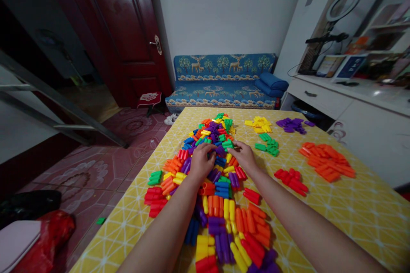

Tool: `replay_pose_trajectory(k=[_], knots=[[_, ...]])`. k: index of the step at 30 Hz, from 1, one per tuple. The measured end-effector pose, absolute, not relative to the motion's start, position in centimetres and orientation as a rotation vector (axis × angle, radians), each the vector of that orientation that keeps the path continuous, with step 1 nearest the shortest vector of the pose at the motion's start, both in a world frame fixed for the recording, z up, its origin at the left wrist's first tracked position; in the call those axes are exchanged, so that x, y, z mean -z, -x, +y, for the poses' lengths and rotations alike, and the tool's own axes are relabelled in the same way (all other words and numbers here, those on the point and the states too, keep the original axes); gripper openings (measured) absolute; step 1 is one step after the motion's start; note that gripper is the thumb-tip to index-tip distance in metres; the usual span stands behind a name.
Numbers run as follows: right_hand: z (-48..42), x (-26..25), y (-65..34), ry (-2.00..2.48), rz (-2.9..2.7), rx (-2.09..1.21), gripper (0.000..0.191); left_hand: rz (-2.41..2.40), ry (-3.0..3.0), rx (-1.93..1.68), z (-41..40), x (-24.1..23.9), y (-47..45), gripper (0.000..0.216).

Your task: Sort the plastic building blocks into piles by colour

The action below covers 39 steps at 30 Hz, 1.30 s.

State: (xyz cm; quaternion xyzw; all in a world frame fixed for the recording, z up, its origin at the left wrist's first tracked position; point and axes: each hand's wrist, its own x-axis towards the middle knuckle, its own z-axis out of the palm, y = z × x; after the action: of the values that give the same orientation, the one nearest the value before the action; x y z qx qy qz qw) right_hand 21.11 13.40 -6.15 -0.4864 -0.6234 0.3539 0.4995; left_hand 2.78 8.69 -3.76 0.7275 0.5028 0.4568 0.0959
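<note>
A long heap of mixed plastic building blocks [215,207], shaped like joined tubes, runs down the middle of the table. Over its middle, my left hand [203,160] has its fingers curled beside a purple block [220,151]; what lies within them is hidden. From the right, my right hand [244,156] reaches in, thumb and fingers closed at the edge of a green block [227,144]. The two hands are a short gap apart, with purple and green blocks between them.
Sorted piles lie on the right of the yellow table [358,217]: yellow blocks [260,124], purple blocks [292,125], green blocks [268,145], red blocks [291,180] and orange blocks [327,161]. One green block [101,221] is on the floor. A blue sofa [221,89] stands beyond.
</note>
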Motion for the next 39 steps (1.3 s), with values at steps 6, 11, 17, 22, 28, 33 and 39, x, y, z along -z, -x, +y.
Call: replay_pose_trajectory(k=[6, 11, 17, 22, 28, 33, 39], knots=[[15.2, 4.2, -26.5, 1.380, -1.494, -0.547, 0.032, 1.480, -2.160, -1.363, 8.8, 4.0, -2.7, 0.026], [17.8, 3.1, -33.1, 1.644, -1.434, -0.349, 0.015, 1.488, -2.166, -1.351, 8.9, 4.1, -2.7, 0.026], [18.6, 4.4, -36.0, 1.753, -1.426, -0.277, 0.017, 1.490, -2.165, -1.341, 8.9, 4.0, -2.7, 0.025], [19.0, 5.2, -36.6, 1.768, -1.369, -0.288, 0.030, 1.489, -2.157, -1.344, 8.8, 4.1, -2.7, 0.026], [16.7, 4.5, -34.0, 1.573, -1.286, -0.166, 0.044, 1.492, -2.154, -1.351, 8.9, 4.1, -2.7, 0.025], [11.3, 6.1, -27.7, 1.333, -1.350, -0.592, 0.042, 1.478, -2.162, -1.356, 8.8, 4.0, -2.7, 0.025], [8.2, 7.9, -24.0, 1.287, -1.288, -0.779, 0.031, 1.439, -2.099, -1.408, 8.4, 3.2, -2.8, 0.019]])
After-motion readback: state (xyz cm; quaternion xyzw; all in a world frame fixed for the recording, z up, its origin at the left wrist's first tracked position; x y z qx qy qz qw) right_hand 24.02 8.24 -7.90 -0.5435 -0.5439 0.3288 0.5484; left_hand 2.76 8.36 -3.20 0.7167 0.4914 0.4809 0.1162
